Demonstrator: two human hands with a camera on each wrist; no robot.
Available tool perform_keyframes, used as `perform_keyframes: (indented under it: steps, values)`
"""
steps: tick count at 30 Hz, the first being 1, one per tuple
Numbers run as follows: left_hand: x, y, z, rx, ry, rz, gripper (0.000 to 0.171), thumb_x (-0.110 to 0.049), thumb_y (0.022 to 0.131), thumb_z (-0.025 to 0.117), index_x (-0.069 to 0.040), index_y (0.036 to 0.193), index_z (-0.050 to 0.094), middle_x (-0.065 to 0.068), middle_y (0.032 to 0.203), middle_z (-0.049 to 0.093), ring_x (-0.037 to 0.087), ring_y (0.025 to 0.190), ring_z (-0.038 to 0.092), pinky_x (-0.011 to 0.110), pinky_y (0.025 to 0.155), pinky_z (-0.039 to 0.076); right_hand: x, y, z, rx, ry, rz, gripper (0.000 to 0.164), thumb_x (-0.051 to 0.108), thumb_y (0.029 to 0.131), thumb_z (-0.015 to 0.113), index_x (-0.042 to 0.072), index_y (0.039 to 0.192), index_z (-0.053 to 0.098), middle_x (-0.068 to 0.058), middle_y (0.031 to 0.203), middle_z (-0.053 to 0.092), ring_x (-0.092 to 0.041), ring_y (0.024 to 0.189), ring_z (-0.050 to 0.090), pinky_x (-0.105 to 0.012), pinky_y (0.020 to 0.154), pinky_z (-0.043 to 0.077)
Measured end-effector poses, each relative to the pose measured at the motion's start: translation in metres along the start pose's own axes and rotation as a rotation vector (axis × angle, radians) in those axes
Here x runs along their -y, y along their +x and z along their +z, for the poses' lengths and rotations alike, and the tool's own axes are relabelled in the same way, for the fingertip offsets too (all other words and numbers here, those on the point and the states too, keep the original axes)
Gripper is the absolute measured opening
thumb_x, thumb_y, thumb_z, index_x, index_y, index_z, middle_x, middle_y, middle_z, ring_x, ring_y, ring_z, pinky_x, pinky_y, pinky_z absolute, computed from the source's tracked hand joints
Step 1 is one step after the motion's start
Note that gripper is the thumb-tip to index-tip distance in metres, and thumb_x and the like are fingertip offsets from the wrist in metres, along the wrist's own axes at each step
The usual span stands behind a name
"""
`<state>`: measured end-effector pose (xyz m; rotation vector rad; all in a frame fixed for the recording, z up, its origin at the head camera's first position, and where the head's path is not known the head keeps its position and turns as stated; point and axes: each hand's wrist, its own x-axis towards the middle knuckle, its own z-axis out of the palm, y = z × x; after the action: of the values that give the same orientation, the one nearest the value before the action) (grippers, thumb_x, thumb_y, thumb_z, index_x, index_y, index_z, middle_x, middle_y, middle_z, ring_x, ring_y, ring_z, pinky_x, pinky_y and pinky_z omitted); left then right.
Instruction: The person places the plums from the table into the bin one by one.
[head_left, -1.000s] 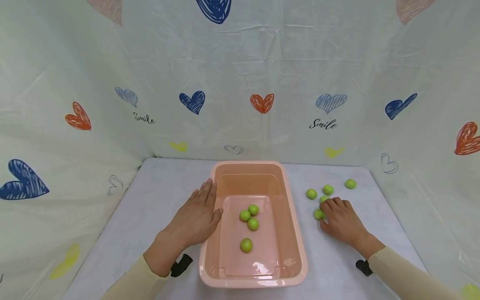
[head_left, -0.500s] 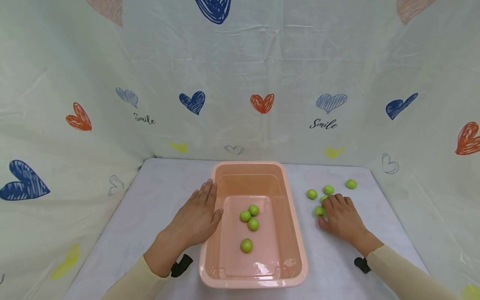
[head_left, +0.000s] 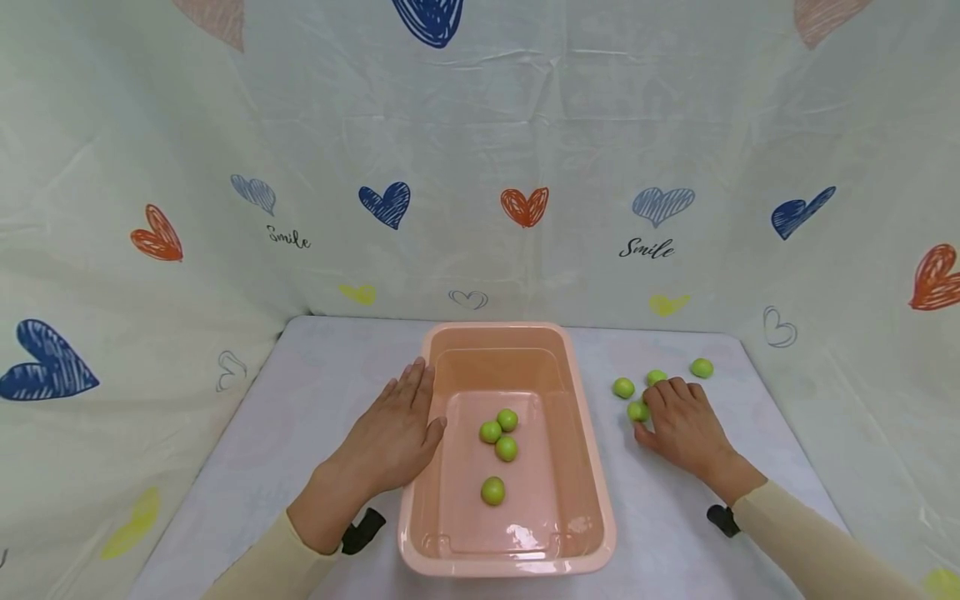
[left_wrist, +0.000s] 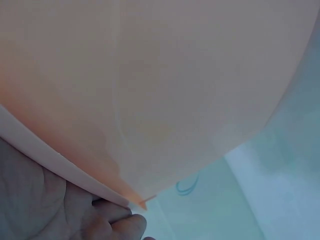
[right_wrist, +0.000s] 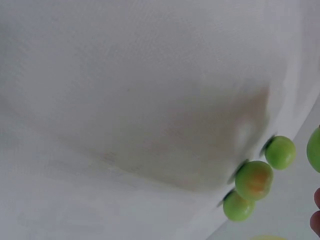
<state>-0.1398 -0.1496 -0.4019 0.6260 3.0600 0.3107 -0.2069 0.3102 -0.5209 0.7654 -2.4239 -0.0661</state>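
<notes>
My left hand [head_left: 397,425] lies with straight fingers against the left rim of a pink plastic basin [head_left: 596,467]. In the left wrist view its palm side [left_wrist: 35,195] is beside the basin wall [left_wrist: 165,75]. To the right of the basin, my right hand [head_left: 686,425] pinches a small round green fruit [head_left: 638,411] between thumb and fingers. That fruit [right_wrist: 314,150] shows at the edge of the right wrist view, its fingertips [right_wrist: 316,222] close by. Loose on the table are another green fruit [head_left: 623,387] and one with a reddish blush [right_wrist: 254,180].
Several more green fruits [head_left: 492,491] lie on the basin floor. One fruit [head_left: 702,367] sits apart at the back right of the white table [head_left: 337,350]. A heart-printed curtain [head_left: 465,150] hangs behind and at both sides.
My right hand has moved slightly away from me, and the green fruit at its fingertips has shifted with it. One fruit behind it is now hidden. The left hand has stayed put.
</notes>
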Motion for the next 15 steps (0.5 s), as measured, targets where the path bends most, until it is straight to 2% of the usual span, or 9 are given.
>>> perform_keyframes:
  steps: [8,15]
  values:
    - [-0.002,0.001,-0.001,-0.009,0.037,-0.001,0.073,-0.033,0.109,0.051,0.014,0.16,0.028,0.032,0.168,0.027,0.045,0.158,0.028,0.058,0.127,0.029,-0.001,0.019,-0.013,-0.089,0.03,-0.039,0.039,0.038,0.089,0.053,-0.001,0.092,0.055,-0.018,0.089,0.06,-0.041,0.084,0.056,-0.05,0.069,0.042]
    - [-0.002,0.001,-0.002,-0.005,0.06,-0.001,0.073,-0.034,0.109,0.05,0.013,0.16,0.028,0.032,0.168,0.028,0.045,0.158,0.028,0.058,0.127,0.028,0.003,0.05,-0.037,-0.123,0.035,-0.012,0.038,0.037,0.086,0.056,-0.001,0.092,0.057,-0.019,0.09,0.061,-0.042,0.083,0.054,-0.05,0.067,0.042]
